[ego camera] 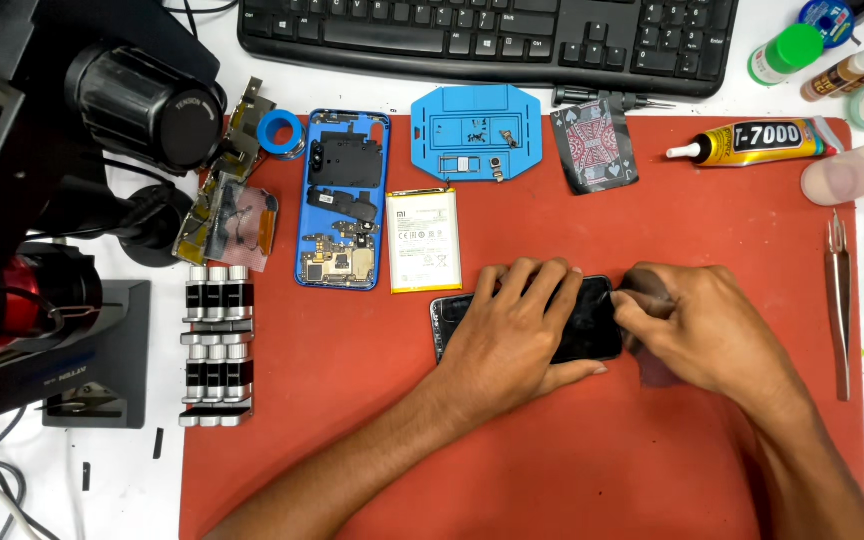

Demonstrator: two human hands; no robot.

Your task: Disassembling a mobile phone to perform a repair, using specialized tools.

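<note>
From the head view, I saw both hands at work on a black phone screen (592,325) lying flat on the red mat (352,420), just below the battery (423,240). My left hand (512,335) lay spread over the screen's left half, fingers apart and pressing down, thumb tucked along the near edge; it pinned the panel rather than gripping it. My right hand (697,330) was at the screen's right end, fingers bunched together on something thin and dark at the edge. I could not tell whether that was a film, a cloth or a pick.

Above, the blue phone frame (342,200) lay open with its boards exposed, well apart from the screen. The battery sat just beside the frame, out of it. A blue parts tray (472,130) held a few small pieces, and a playing card (594,145) lay to its right. A glue tube (752,142) rested near the mat's top right corner, capped, and tweezers (838,300) lay at the right edge.

My judgement: teardown was done, since frame, battery and screen were all separate. The screen work was in hand; gluing and reassembly looked untouched.
</note>
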